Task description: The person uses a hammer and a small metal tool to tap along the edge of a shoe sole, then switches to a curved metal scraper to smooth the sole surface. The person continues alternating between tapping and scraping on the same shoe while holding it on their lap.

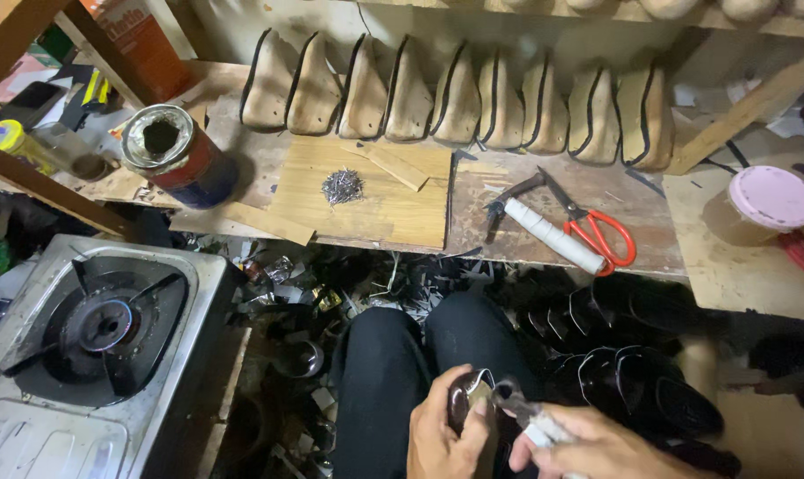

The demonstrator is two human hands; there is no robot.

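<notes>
Over our lap, below the bench's front edge, our left hand (445, 435) grips a dark shoe (469, 396) while our right hand (588, 443) clenches pliers (519, 404) at its rim (lasting looks underway, nails (342, 185) untouched)

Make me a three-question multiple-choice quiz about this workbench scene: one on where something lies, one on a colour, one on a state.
1. Where is the pile of small nails?
A. on the light wooden board
B. inside the tin
C. on the gas stove

2. What colour are the scissors' handles?
A. blue
B. red
C. green

3. The tin can on the bench is:
A. sealed
B. crushed flat
C. open at the top

Answers: 1 A, the nails sit mid-board. 2 B, the loops are bright red. 3 C, a dark hole shows in its lid.
</notes>
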